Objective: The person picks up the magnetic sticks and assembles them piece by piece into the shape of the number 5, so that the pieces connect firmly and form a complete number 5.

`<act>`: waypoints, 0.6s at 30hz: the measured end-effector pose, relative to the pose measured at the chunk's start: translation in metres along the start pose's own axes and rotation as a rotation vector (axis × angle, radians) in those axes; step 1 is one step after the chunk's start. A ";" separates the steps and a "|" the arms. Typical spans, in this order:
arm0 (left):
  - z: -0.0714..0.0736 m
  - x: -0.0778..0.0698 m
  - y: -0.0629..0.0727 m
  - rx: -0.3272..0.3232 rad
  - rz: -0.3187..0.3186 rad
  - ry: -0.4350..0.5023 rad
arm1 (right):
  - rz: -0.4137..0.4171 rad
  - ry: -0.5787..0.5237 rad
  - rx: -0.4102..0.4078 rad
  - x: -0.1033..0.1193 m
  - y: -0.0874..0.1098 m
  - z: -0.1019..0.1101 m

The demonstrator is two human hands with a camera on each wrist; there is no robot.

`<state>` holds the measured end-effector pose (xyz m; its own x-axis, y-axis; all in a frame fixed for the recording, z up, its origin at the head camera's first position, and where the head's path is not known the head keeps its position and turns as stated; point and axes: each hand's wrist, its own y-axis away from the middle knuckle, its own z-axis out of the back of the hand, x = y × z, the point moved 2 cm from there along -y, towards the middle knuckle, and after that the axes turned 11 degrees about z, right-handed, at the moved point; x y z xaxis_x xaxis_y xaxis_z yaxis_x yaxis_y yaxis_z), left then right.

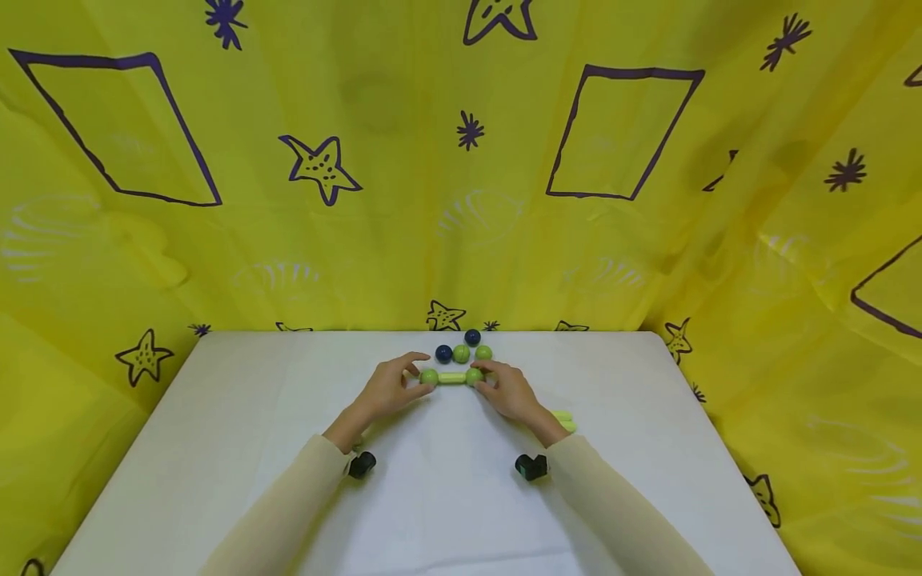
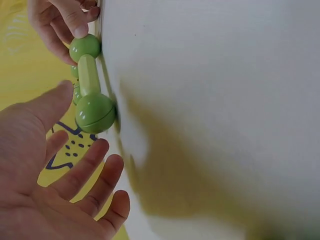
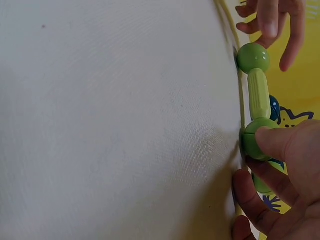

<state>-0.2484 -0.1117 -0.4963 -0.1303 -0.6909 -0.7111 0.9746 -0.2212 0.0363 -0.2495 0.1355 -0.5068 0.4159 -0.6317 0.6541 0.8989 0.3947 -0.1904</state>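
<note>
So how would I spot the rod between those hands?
On the white table, find the left hand and right hand. Between them lies the pale green rod. Unlike the other pale pieces, it has a green ball at each end.

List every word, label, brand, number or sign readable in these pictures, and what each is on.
None can be read.
The yellow fabric backdrop shows drawings, including dark-outlined starfish, but no legible text.
The glossy green balls and pale-green ribbed rod show no lettering.
Any marking on the black wrist devices is too small.
</note>
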 end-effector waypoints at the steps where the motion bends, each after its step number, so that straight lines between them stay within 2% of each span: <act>1: 0.002 0.001 0.002 0.008 0.000 -0.006 | 0.004 0.004 0.001 0.000 0.000 0.000; 6: 0.018 0.007 0.017 0.049 -0.002 -0.044 | 0.003 0.017 0.004 -0.002 0.000 -0.001; 11: 0.036 0.018 0.034 0.101 0.022 -0.083 | 0.007 0.012 0.007 -0.003 0.001 -0.001; 15: 0.049 0.029 0.048 0.128 -0.001 -0.114 | 0.021 0.016 0.004 -0.002 0.001 -0.001; 18: 0.058 0.038 0.057 0.141 -0.045 -0.126 | 0.030 0.022 -0.001 -0.002 0.001 0.000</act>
<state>-0.2088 -0.1904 -0.4800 -0.2036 -0.7572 -0.6207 0.9331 -0.3419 0.1110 -0.2498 0.1371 -0.5087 0.4458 -0.6340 0.6320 0.8860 0.4133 -0.2103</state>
